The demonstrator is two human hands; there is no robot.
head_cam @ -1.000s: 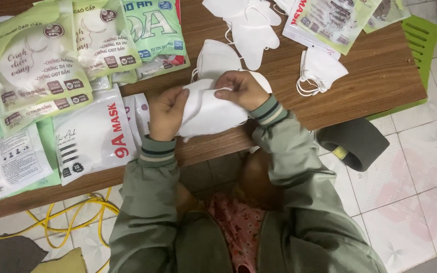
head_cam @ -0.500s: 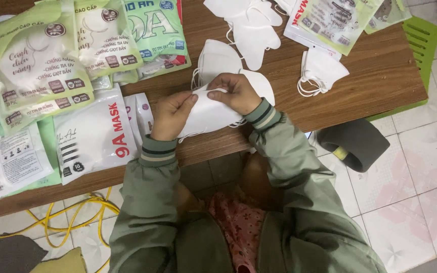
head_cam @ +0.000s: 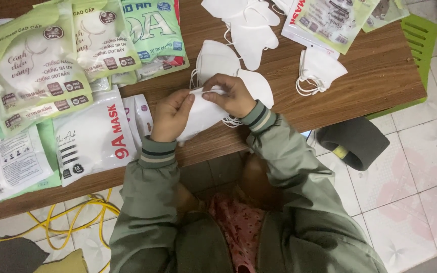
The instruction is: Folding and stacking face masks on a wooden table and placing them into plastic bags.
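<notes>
The left hand (head_cam: 172, 115) and the right hand (head_cam: 230, 95) together grasp a stack of white face masks (head_cam: 202, 115), fingers curled over its upper edge. The stack is held at the near edge of the wooden table (head_cam: 380, 76). Just behind the stack, on the table, lies a folded white mask (head_cam: 217, 59); another folded mask (head_cam: 258, 85) shows beside the right hand. Left of the stack lies a white mask packet (head_cam: 94, 136), with green mask packets (head_cam: 41, 71) beyond it. Right of the stack, well apart, rests a loose mask with ear loops (head_cam: 320, 68).
</notes>
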